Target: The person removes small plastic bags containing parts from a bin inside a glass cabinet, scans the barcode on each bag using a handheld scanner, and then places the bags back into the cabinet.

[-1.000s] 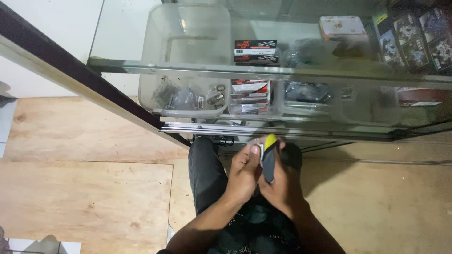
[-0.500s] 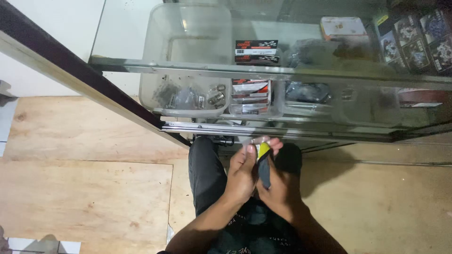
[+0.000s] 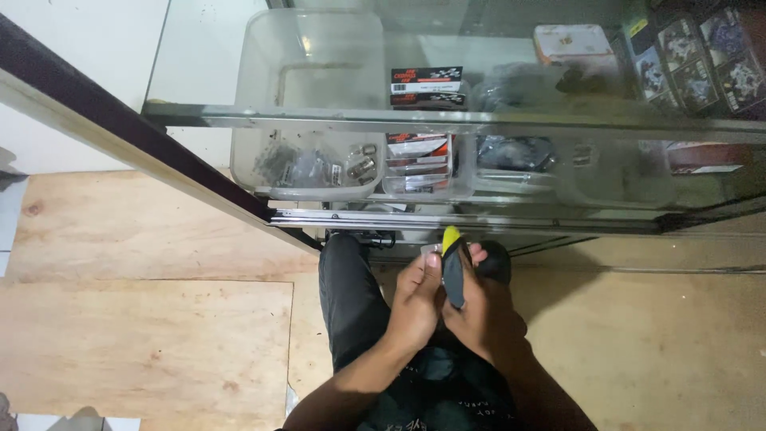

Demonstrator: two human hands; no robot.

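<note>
Below the glass display case point(image 3: 447, 120), over a plywood floor point(image 3: 144, 319), the person's two hands meet just in front of the case's metal sliding rail point(image 3: 359, 217). Left of the case a dark frame bar point(image 3: 120, 136) runs slantwise down to the rail. Inside the case, at its left end, a clear plastic bin point(image 3: 311, 172) holds small metal parts in bags; beside it, toward the middle, small red, white and black boxes point(image 3: 419, 152) are stacked on two levels, and at the right end dark printed packages point(image 3: 702, 56) lean on the upper shelf.

Directly under the rail, the left hand point(image 3: 415, 307) has its fingers curled, thumb up, pinching something small and pale near the top of a tool; what that small piece is cannot be told. The right hand point(image 3: 479, 315) wraps its grip around a slim black tool with a yellow tip point(image 3: 452, 267), held nearly upright, tip toward the case.

Compared with a second ago, the tool has shifted a little toward the left hand and stands steeper, and the left thumb has closed in beside the yellow tip. This reads as close fiddling at the tool's tip, with both hands staying low beneath the case, over the dark trouser leg point(image 3: 347, 303).
</note>
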